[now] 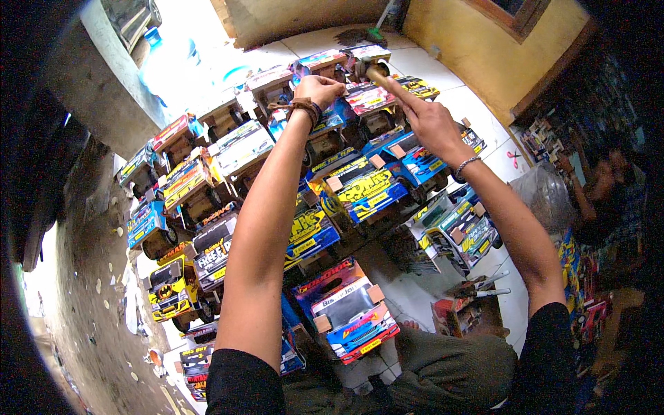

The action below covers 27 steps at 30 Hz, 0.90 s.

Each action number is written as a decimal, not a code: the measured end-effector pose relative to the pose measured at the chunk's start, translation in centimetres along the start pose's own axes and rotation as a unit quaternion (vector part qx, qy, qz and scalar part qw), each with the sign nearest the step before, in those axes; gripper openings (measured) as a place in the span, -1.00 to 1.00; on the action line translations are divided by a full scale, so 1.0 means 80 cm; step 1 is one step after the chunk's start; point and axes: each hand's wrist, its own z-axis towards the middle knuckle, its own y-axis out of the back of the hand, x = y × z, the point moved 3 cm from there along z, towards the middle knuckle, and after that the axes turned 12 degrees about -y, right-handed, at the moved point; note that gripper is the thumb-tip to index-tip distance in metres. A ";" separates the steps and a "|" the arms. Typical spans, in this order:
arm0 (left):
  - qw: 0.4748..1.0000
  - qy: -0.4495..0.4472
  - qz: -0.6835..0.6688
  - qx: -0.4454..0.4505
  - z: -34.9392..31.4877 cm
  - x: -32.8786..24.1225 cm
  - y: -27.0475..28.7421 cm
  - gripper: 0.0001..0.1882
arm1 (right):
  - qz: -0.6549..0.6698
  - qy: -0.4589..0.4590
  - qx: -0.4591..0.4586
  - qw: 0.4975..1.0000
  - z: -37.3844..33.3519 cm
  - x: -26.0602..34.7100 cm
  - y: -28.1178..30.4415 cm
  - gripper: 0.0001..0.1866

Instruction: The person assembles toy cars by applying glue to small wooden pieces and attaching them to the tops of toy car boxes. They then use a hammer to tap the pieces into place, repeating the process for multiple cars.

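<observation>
— What takes up most of the view?

— A white tiled floor (415, 290) packed with brightly printed toy trucks of cardboard and wood (360, 187), blue, yellow and red, standing in close rows from the person's knees out to the far wall. They sit side by side, cabs facing roughly the same way, probably so that many fit in little space and each can be reached from above.

— And the one being worked on?

— It is at the far end of the rows: a small toy truck with a pale printed roof (325, 61), just beyond the arms, touching its neighbours on both sides.

— How is it held?

— The left hand (317, 88), with a brown strap at the wrist, is closed into a fist over the near edge of that truck. I judge this steadies it against blows.

— The other side?

— The right hand (427, 121) is wrapped around the wooden handle of a small hammer (370, 69), forefinger stretched along the handle, likely for aim. The hammer's head sits right at the truck's top, beside the left fist; whether it touches I cannot tell.

— Anything smaller nearby?

— An open cardboard box with pens or markers across it (470, 297) lies by the right knee, within easy reach. Red-handled scissors (513, 158) lie further right on the tiles, near another person seated at the edge.
</observation>
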 end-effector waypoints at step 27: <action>0.990 -0.097 -0.020 0.104 0.048 0.003 0.032 -0.39 | -0.123 -0.395 -0.257 0.873 -0.560 -0.296 0.430 -0.54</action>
